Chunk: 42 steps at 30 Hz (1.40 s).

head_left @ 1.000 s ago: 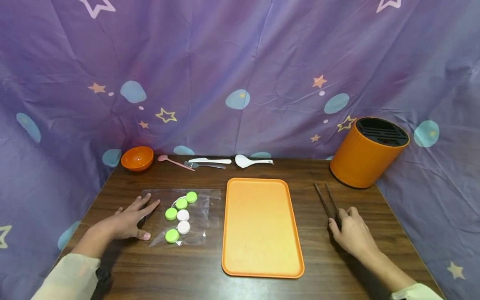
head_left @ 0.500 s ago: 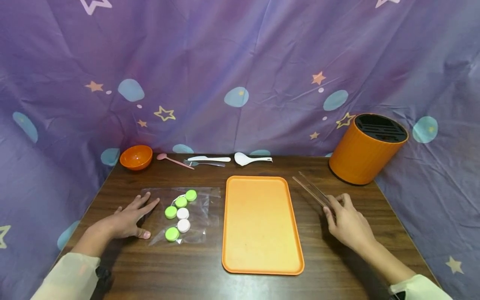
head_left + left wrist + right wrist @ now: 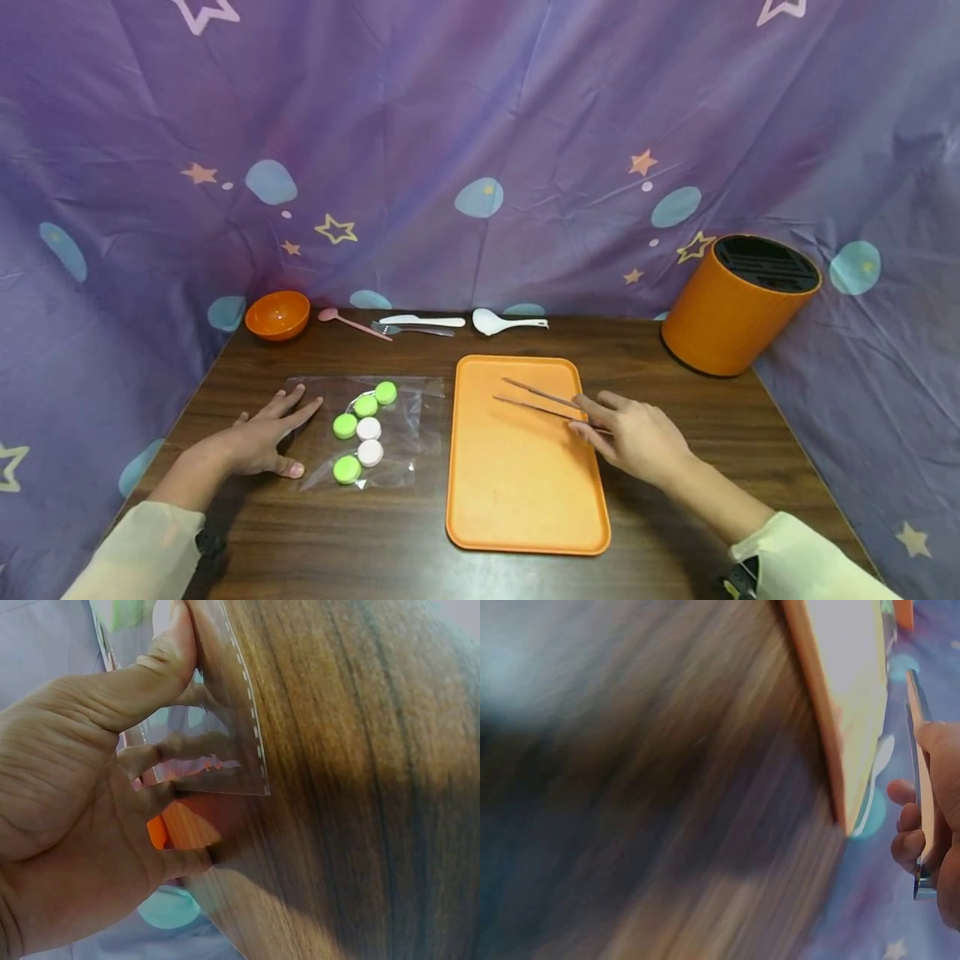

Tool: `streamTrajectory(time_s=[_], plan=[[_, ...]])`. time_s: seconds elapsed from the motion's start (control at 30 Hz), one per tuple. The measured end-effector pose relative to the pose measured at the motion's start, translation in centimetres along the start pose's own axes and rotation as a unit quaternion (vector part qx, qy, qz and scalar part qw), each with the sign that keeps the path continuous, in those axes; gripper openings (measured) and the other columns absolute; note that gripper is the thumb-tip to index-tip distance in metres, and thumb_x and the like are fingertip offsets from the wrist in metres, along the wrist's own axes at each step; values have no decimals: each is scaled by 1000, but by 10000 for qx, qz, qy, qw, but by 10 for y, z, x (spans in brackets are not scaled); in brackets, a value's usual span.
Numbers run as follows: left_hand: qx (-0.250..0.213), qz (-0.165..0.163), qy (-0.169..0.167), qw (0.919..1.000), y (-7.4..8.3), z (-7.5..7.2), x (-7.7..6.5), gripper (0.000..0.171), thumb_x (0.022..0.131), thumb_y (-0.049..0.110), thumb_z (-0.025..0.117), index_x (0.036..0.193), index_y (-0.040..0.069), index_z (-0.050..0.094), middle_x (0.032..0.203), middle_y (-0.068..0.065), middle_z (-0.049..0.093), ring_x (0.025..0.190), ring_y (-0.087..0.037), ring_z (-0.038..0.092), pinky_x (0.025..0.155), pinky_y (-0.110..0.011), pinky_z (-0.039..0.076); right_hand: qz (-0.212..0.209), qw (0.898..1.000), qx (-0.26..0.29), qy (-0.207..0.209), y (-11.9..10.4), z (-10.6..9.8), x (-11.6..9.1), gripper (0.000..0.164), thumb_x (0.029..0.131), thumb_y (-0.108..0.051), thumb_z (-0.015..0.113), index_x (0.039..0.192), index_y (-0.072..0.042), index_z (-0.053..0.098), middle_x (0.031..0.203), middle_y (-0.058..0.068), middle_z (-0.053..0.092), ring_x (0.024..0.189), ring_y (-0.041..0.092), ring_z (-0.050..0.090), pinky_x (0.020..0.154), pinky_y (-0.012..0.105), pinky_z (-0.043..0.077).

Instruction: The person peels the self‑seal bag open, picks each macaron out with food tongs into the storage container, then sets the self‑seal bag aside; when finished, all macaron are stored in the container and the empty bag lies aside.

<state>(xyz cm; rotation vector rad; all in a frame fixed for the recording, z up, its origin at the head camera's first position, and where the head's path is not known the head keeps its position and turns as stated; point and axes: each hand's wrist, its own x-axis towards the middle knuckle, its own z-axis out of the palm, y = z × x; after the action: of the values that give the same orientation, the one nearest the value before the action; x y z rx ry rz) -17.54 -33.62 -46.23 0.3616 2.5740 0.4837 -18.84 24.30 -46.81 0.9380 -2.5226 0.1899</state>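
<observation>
My left hand (image 3: 258, 442) rests with spread fingers on the left edge of a clear plastic bag (image 3: 408, 425); the left wrist view shows the bag's edge (image 3: 259, 742) beneath the thumb and some of the fingers. Several round green lids (image 3: 347, 469) and two white lids (image 3: 369, 452) lie at the bag, resembling contact lens case caps. My right hand (image 3: 637, 435) holds long metal tweezers (image 3: 536, 409) over the orange tray (image 3: 517, 508), their tips apart, pointing left, with nothing between them. In the right wrist view, fingers curl round the tweezers (image 3: 928, 795).
Along the back lie an orange bowl (image 3: 277, 317), a pink spoon (image 3: 352, 324), a white knife (image 3: 423, 321), a fork (image 3: 420, 331) and a white ladle (image 3: 510, 322). An orange knife block (image 3: 731, 321) stands at the back right. A purple curtain (image 3: 420, 125) hangs behind the table.
My right hand has lifted the tweezers from the table's right side and carried them left over the tray, turning the tips leftward. The left hand stays in place on the bag.
</observation>
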Motion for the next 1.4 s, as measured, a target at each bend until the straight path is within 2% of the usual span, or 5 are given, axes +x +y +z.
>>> streamTrajectory(time_s=[0.2,0.53,0.8,1.03,1.4], plan=[[13,-50,8,10000,1,0,-1,117,86,44,88,177,10,22,182,-34,1,165,-65,0,117,-95,9,-607,9981,-51,-109,-21,17,32,37,96,-38,87,127,-18,83,84,-4,62,55,4,43,47,25,42],[-86,-7,10,10000,3,0,-3,117,86,43,88,177,10,22,182,-34,-1,165,-64,-2,118,-95,7,-1048,9938,-318,-204,-48,43,67,30,104,-41,79,125,-21,80,84,-5,62,59,13,63,45,34,50],[-26,-48,24,10000,2,0,-3,116,86,43,88,177,11,22,182,-33,0,166,-63,-1,118,-94,8,-1126,9920,-490,-302,-61,58,86,26,104,-43,78,120,-22,78,83,-5,62,58,12,63,44,31,48],[28,-83,55,9999,4,0,-2,115,86,41,88,177,11,24,182,-33,2,166,-63,1,118,-94,10,-949,9943,-70,-488,-71,70,99,27,105,-42,76,121,-20,77,84,-6,62,59,14,63,50,36,55],[75,-193,11,9998,5,0,0,116,86,40,88,177,12,23,182,-32,0,166,-63,0,119,-93,10,-710,9949,305,-648,-89,84,119,28,106,-45,74,117,-19,77,83,-4,59,57,11,55,49,36,51]])
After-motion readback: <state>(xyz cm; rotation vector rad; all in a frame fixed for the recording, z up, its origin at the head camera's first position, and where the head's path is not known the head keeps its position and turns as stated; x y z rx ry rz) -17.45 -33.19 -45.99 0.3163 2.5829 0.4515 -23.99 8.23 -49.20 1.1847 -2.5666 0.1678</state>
